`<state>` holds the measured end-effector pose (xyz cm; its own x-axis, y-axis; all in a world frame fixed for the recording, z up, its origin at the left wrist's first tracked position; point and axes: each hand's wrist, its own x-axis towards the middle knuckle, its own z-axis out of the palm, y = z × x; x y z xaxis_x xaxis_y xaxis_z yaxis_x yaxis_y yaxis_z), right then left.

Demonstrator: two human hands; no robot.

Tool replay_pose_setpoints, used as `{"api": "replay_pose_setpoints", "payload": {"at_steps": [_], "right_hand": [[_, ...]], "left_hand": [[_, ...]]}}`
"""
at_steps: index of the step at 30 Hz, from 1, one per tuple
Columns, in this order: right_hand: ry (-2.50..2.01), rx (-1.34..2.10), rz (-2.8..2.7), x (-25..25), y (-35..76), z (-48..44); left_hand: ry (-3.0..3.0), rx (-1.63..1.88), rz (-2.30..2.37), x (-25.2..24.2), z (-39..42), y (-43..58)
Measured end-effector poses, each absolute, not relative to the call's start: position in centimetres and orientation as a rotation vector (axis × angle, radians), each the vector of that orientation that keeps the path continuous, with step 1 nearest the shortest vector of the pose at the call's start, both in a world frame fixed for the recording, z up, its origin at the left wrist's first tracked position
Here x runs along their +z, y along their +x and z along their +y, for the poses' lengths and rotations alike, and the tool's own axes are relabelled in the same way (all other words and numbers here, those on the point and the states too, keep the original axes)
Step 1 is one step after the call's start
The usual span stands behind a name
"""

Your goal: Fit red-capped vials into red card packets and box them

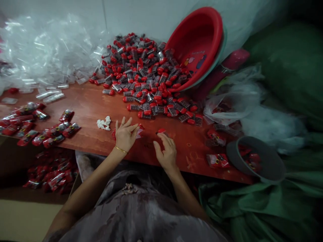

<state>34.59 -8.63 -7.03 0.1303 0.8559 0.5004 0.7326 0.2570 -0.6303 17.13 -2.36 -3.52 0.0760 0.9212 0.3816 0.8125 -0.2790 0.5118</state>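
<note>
My left hand (125, 134), with a gold bangle at the wrist, rests near the front of the reddish wooden table (88, 101) and pinches a small clear sleeve with red in it (139, 130). My right hand (166, 149) lies a little to the right, fingers curled on a small red-capped piece (161, 131). Behind both hands spreads a big heap of red-capped clear pieces (143, 77). A small white crumpled bit (104, 123) sits just left of my left hand.
A red basin (196, 37) leans tipped at the back right. Clear plastic sleeves (45, 50) pile at the back left. Packed red sachets (37, 127) lie at the left edge, more in a box below (50, 174). A grey bowl (262, 168) with packets stands at right, beside plastic bags (242, 97).
</note>
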Motion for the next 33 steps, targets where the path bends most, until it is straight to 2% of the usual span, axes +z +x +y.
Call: {"api": "replay_pose_setpoints", "payload": {"at_steps": [4,7,18,28,33], "right_hand": [[-1.318,0.741,-1.386,-5.4,31.4,-6.8],[-1.254,0.859,-1.275,-4.9,30.2,-5.7],[-1.360,0.521,-1.416,-5.1,30.5,-6.9],[-1.350,0.444,-1.503,-5.6,31.6,-7.2],[-1.819,0.069,-1.712,-6.2,36.7,-7.4]], "left_hand": [[2.166,1.039,1.663,-1.9,-3.6,17.8],[1.976,1.109,1.636,-1.5,-4.4,17.8],[0.554,1.079,1.152,-1.1,-5.9,19.4],[0.391,1.117,1.153,-1.2,-5.4,19.4],[0.315,1.034,1.124,-0.7,-4.6,18.8]]}}
